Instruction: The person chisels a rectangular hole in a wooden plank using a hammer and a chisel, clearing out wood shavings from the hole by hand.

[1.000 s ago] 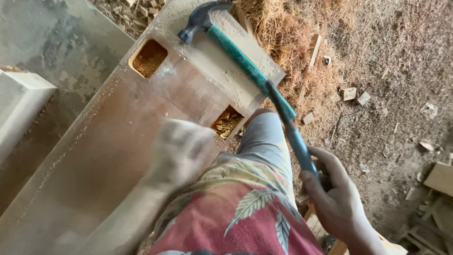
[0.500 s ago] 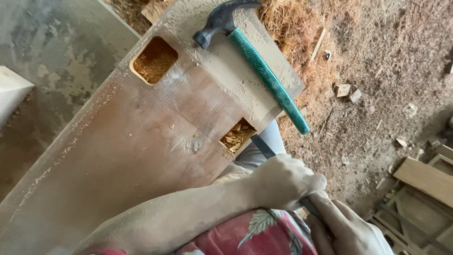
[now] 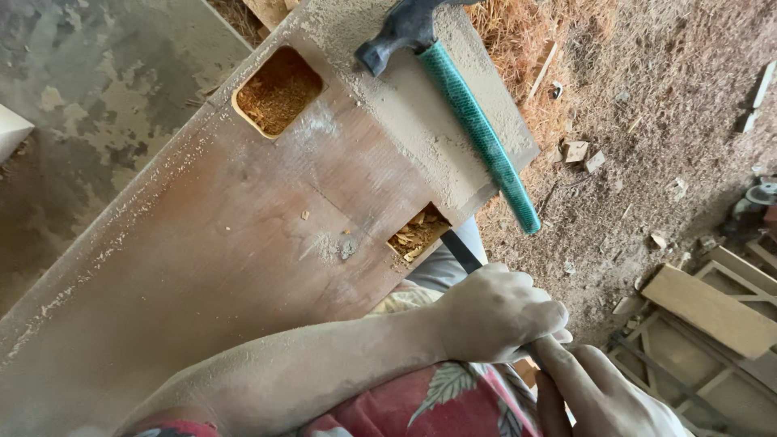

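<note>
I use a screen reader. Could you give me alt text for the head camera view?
Both hands, left hand and right hand, grip a dark chisel set into a notch at a dusty wooden plank's edge. A green-handled hammer lies on the plank.

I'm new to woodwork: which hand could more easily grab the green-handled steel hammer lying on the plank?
Probably the right hand: the green-handled steel hammer overhangs the wooden plank on its side, while the left hand is fisted round the dark chisel.

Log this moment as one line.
left hand: grips chisel | right hand: on chisel handle | chisel tip: at edge mortise | hammer: lying on plank
</note>
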